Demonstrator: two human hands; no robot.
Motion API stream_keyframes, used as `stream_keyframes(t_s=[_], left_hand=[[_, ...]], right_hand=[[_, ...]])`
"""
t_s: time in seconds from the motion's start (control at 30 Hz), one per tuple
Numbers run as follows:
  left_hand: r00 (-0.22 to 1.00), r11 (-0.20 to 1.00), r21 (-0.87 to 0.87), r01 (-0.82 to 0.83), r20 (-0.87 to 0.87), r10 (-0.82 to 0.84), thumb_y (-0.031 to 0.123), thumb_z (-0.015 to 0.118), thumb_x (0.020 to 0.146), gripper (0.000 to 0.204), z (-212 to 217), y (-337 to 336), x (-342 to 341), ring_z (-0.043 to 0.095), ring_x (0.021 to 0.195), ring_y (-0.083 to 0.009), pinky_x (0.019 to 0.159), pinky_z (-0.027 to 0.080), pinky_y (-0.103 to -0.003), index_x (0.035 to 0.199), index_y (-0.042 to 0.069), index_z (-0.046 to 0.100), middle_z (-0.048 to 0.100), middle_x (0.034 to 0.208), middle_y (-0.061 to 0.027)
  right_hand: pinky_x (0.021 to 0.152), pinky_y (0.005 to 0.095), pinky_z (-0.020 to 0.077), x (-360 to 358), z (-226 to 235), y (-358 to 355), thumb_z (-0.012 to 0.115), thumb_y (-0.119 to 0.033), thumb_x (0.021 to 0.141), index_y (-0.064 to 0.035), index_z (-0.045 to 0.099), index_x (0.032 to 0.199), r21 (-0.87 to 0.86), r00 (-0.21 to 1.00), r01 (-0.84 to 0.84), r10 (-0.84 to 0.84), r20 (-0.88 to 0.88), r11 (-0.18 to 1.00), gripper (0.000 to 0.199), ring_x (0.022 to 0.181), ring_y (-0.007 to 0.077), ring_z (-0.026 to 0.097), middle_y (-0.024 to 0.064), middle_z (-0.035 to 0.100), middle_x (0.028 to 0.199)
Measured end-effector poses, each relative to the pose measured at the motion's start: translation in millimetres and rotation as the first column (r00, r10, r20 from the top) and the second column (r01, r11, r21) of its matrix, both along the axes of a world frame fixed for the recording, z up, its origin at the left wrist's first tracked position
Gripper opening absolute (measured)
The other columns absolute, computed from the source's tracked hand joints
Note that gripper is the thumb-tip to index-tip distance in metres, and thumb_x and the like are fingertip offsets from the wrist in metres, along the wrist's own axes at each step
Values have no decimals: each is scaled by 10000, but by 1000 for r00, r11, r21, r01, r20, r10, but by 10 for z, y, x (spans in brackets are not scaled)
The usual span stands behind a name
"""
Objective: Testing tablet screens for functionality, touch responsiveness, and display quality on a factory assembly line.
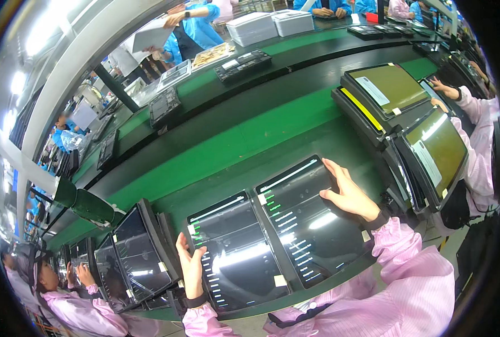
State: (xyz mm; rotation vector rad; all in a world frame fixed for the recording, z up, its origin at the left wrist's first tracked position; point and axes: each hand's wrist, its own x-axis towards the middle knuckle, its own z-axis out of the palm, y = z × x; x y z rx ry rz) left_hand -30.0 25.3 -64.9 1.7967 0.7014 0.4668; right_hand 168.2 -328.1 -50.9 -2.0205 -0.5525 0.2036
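Observation:
Two black tablets with lit screens lie flat side by side in front of me, the left tablet (pixel 236 247) and the right tablet (pixel 317 224). Both screens show a column of short white and green lines and carry small pale stickers. My left hand (pixel 191 264) is at the left tablet's outer edge, its fingers stretched and its thumb apart over the screen's border. At the far right corner of the right tablet is my right hand (pixel 351 194), fingers extended along the edge and thumb spread over the screen. Neither hand is wrapped round a tablet.
Stacked tablets with covered screens (pixel 387 90) stand at the right, more dark-screened tablets (pixel 140 253) lean at the left. A green-black conveyor line (pixel 261 132) runs beyond, carrying black trays (pixel 243 64). Co-workers in pink sit on both sides; others in blue work across the line.

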Motion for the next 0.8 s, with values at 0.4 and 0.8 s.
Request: stream_keyframes(t_s=[0.4,0.8], left_hand=[[994,995,-92,-41,100,51,199,525,852,591,244,-97,-58,364,1252,-258,1059,259,-358,1386,45,327,377,1383,-149],[998,668,741,70,-58,-40,-103,424,768,341,388,-152,163,519,1023,-307,918,352,-391,1099,-24,424,563,1098,-173]], right_hand=[[1088,398,239,21,158,-61,632,-176,793,19,250,1394,-41,987,123,-118,112,992,738,1313,325,279,197,358,1398],[1016,464,298,28,379,729,482,-9,787,16,498,1122,-322,731,-359,478,488,876,336,1248,353,366,197,515,1185]])
